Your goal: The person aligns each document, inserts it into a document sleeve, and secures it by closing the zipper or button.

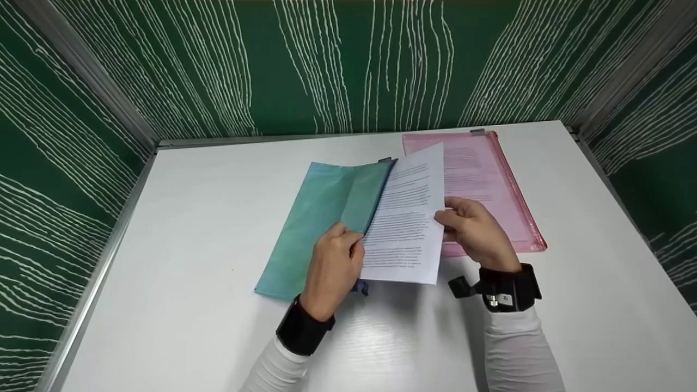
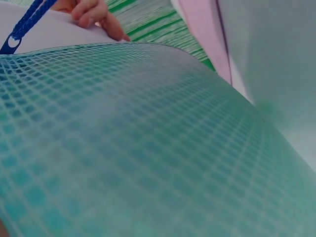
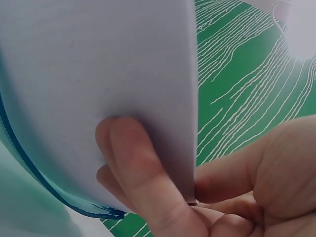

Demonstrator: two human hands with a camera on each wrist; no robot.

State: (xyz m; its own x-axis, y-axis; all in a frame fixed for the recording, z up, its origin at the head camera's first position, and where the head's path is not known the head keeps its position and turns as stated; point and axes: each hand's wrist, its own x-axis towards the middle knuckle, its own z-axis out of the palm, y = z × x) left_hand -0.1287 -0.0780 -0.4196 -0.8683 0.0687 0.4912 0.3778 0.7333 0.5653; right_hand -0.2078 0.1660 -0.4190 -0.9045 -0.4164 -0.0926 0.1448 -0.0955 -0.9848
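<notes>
A green mesh zip document pouch [image 1: 310, 218] with a dark blue zipper edge is held tilted over the table. My left hand [image 1: 333, 267] grips its opening edge with curled fingers. White printed sheets [image 1: 405, 218] stick out of that opening on the right. My right hand [image 1: 476, 228] pinches their right edge, thumb on the printed side and fingers [image 3: 140, 163] behind. In the left wrist view the mesh [image 2: 148, 133] fills most of the picture, with a blue zipper pull [image 2: 12, 43] at the upper left; the left fingers are hidden there. How far the sheets reach inside is hidden.
A pink zip pouch [image 1: 509, 201] with printed paper inside lies flat on the white table [image 1: 190, 245], behind and to the right, partly covered by the sheets and my right hand. Green walls [image 1: 348, 65] with white streaks rise beyond the table's back and side edges.
</notes>
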